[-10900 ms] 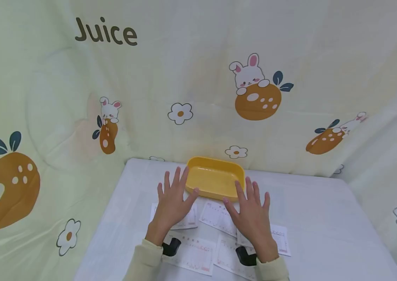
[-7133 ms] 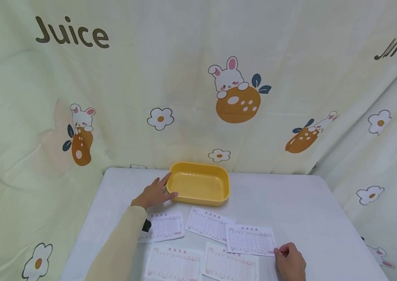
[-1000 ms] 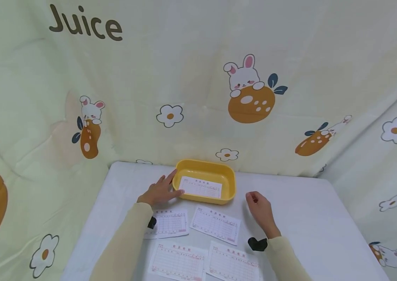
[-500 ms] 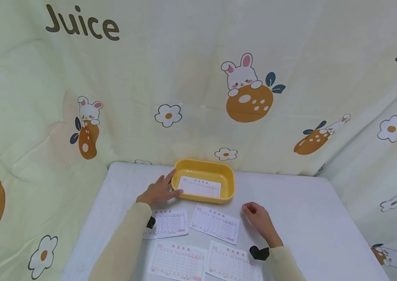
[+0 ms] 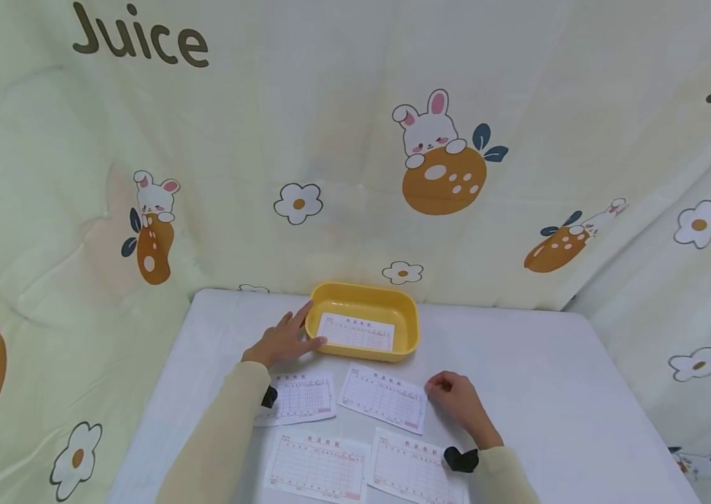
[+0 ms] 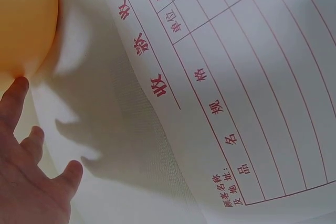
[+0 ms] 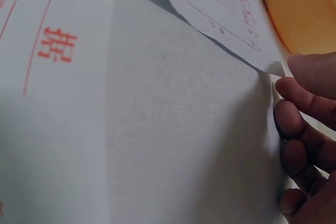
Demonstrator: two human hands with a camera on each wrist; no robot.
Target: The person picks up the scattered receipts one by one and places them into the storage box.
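A yellow tray (image 5: 406,344) stands at the back of the table, with one printed receipt (image 5: 355,332) lying inside it. My left hand (image 5: 283,341) rests spread against the tray's left end, its thumb at the front rim and another finger at the side. In front lies a receipt (image 5: 383,397) with red Chinese print; my right hand (image 5: 459,399) pinches its right edge. The right wrist view shows that slip's corner (image 7: 252,40) slightly raised between thumb and forefinger, the other fingers curled below.
Three more receipts lie on the white table: one under the left wrist (image 5: 305,399), one front left (image 5: 318,465) and one front right (image 5: 415,465). A patterned curtain (image 5: 343,140) hangs right behind the table's back edge.
Earlier, a receipt from the right side came to lie in the tray. Over the last second my right hand has moved down and left to the middle receipt's edge. The left hand stays at the tray.
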